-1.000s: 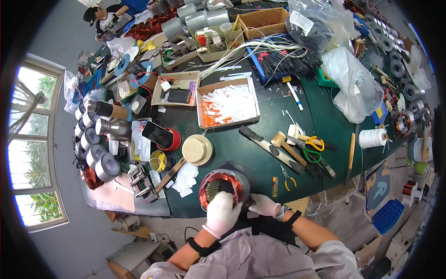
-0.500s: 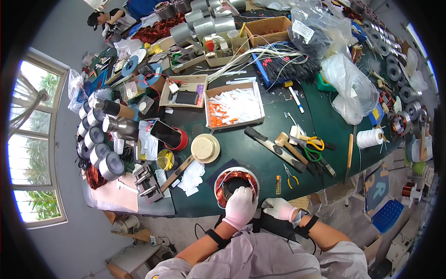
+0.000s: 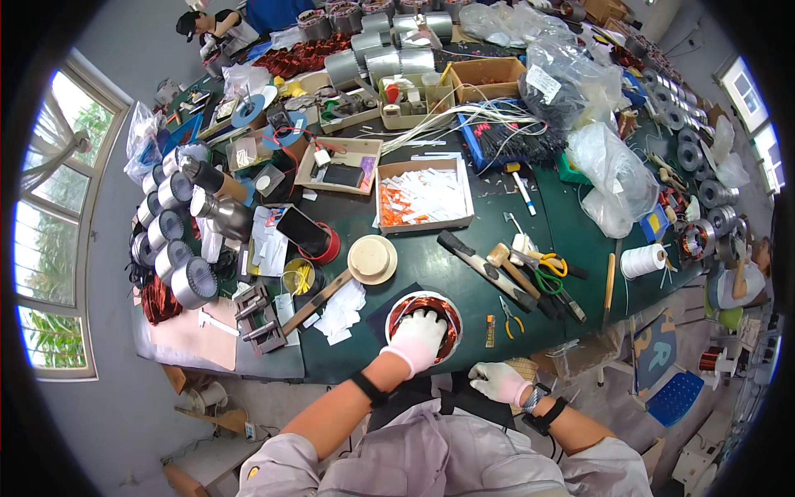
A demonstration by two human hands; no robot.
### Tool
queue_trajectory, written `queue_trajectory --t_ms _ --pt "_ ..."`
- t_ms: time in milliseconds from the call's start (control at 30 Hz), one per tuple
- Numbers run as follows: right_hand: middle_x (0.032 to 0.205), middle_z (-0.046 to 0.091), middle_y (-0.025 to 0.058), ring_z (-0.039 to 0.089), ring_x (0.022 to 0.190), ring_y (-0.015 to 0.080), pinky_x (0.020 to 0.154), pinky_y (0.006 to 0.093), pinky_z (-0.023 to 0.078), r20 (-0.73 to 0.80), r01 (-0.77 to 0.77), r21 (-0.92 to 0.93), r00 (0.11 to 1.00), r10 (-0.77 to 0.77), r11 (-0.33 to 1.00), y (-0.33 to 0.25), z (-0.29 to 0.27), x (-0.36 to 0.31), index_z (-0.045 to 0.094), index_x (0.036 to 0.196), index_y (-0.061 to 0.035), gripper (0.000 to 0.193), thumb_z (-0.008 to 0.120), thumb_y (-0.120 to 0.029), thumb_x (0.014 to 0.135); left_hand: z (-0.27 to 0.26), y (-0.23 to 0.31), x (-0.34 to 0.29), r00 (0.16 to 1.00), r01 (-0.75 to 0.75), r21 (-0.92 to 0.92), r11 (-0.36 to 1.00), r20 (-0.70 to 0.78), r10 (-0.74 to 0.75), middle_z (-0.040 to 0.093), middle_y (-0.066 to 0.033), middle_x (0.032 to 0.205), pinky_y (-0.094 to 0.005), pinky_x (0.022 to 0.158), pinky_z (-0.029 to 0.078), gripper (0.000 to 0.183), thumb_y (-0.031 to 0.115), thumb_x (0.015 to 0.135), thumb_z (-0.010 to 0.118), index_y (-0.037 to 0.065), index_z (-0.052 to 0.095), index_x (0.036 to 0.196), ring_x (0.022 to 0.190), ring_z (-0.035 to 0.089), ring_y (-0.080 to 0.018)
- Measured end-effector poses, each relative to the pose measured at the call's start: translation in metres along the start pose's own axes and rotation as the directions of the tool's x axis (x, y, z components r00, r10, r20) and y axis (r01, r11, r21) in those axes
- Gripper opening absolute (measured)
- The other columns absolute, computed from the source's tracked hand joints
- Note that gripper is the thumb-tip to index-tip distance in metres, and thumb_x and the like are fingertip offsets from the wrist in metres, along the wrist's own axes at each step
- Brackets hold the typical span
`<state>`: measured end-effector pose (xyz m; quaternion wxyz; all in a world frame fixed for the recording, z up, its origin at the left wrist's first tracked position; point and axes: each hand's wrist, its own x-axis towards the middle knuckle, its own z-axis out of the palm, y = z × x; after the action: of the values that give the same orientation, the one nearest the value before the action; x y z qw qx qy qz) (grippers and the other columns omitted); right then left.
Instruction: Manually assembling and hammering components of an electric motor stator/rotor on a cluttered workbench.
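Near the table's front edge stands a motor stator (image 3: 452, 337) with copper windings and a pale rim. My left hand (image 3: 420, 339), in a white glove, reaches over it from the front. Its fingers bend down into the middle and seem to grip the winding, though the tips are hidden. A dark sheet (image 3: 378, 319) lies partly under the stator. To the right, just off the table edge, my gloved right hand (image 3: 500, 383) hangs with loosely bent fingers apart and nothing visible in it. Nearest to that hand on the table is a small orange-yellow tube (image 3: 490, 331).
Pliers (image 3: 512, 317), a mallet (image 3: 499, 254), scissors (image 3: 550, 276) and a brush (image 3: 464, 253) lie to the right. Left stand a round cream block (image 3: 372, 259), paper slips (image 3: 340, 313) and a metal fixture (image 3: 260, 320). Beyond is a box of slips (image 3: 424, 196). Another person (image 3: 222, 35) works far left.
The view has shifted slightly. My left hand has come down deeper over the stator and covers more of its middle. My right hand has dropped a little, away from the table edge.
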<state>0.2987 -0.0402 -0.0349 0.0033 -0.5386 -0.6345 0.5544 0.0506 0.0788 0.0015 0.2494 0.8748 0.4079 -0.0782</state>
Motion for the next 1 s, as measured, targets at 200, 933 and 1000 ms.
queue_trajectory --t_ms 200,933,1000 --pt "0.1 0.076 0.019 0.073 0.097 0.0385 0.087 0.0463 0.056 -0.059 0.045 -0.024 0.997 -0.046 0.999 -0.009 0.009 -0.01 0.072 0.113 -0.0024 0.029 0.068 -0.026 0.096 0.036 -0.026 0.053 0.865 0.2 -0.053 0.978 0.478 -0.15 0.057 -0.0122 0.159 -0.0429 0.12 0.045 0.047 0.022 0.104 0.051 0.014 0.067 0.147 0.146 0.054 -0.0301" --pt "0.116 0.073 0.0155 0.073 0.101 0.0363 0.086 0.0465 0.059 -0.487 0.242 -0.221 0.812 -0.322 0.945 -0.101 -0.048 0.083 0.065 0.136 -0.0121 0.042 0.071 -0.028 0.097 -0.153 -0.04 -0.172 0.208 -0.184 -0.813 0.553 -0.582 -0.786 0.065 -0.0012 0.09 -0.0267 0.075 0.052 0.02 0.008 0.097 0.07 0.0 0.068 0.115 0.082 0.06 -0.0089" --pt "0.113 0.074 0.0145 0.073 0.1 0.036 0.086 0.0486 0.059 -0.457 0.327 -0.16 0.812 -0.364 0.931 -0.1 -0.055 0.082 0.066 0.133 -0.0117 0.038 0.069 -0.026 0.098 -0.148 -0.053 -0.179 0.402 0.144 -0.805 0.575 -0.483 -0.778 0.066 -0.0008 0.091 -0.027 0.075 0.052 0.03 0.01 0.094 0.073 0.0 0.067 0.122 0.08 0.06 -0.0094"
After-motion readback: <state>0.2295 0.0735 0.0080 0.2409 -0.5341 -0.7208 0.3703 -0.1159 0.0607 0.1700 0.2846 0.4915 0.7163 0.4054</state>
